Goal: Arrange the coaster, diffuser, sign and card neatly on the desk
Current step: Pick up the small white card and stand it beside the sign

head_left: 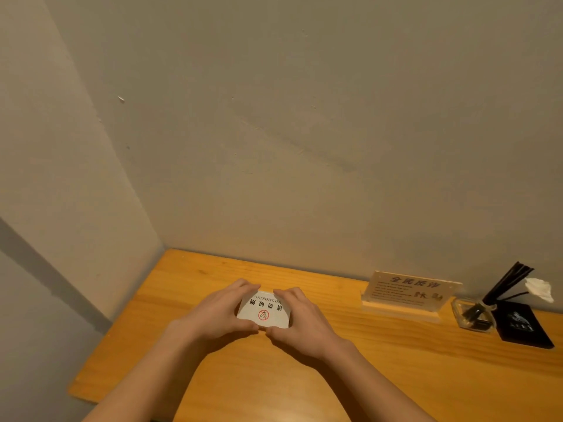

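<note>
A white no-smoking card (264,311) lies on the wooden desk (350,376), its print upside down to me. My left hand (217,315) grips its left edge and my right hand (300,321) grips its right edge, thumbs at the near side and fingers at the far side. Far to the right, a clear acrylic sign (409,292) on a wooden base stands against the wall. Beside it a glass reed diffuser (473,313) holds black sticks and a white flower. A black square coaster (522,325) lies flat just right of the diffuser.
The desk fits into a corner, with a grey wall (304,147) behind and another wall (61,193) on the left. Its left edge (100,354) drops off toward the floor. Bare wood lies between the card and the sign.
</note>
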A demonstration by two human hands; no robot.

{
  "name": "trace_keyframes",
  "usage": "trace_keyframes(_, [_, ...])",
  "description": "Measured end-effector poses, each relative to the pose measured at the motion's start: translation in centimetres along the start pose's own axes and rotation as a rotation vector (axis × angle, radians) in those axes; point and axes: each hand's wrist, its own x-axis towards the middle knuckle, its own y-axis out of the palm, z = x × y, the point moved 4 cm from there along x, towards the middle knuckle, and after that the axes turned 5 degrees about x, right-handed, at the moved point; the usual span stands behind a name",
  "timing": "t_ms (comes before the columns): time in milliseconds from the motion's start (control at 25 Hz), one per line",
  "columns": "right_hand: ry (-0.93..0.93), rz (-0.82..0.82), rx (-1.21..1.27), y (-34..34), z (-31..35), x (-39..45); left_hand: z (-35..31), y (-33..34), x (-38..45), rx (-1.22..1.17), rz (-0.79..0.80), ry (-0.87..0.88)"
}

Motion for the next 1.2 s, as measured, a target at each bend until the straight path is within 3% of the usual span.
trace_keyframes(240, [-0.107,-0.273,0.291,-4.2,-1.6,-2.0,-3.1,-0.9,2.4,-0.382,-0.007,-0.010])
trace_keyframes(400, [0.003,-0.478,0.381,-6.3,-3.0,-2.6,-5.6,0.5,4.3,-0.694,0.017,-0.161])
trace_keyframes(520, [0.137,-0.575,0.465,-6.5,-4.2,-2.9,-7.5,1.1,5.9,-0.473,-0.039,-0.108])
trace_keyframes(680, [0.252,-0.627,0.497,-6.2,-5.5,-2.9,-8.7,1.9,7.1,-0.451,-0.086,-0.105])
trace_keyframes(1200, [0.272,-0.572,0.496,-5.9,-6.2,-2.2,-8.1,2.8,7.7,-0.428,-0.154,-0.118])
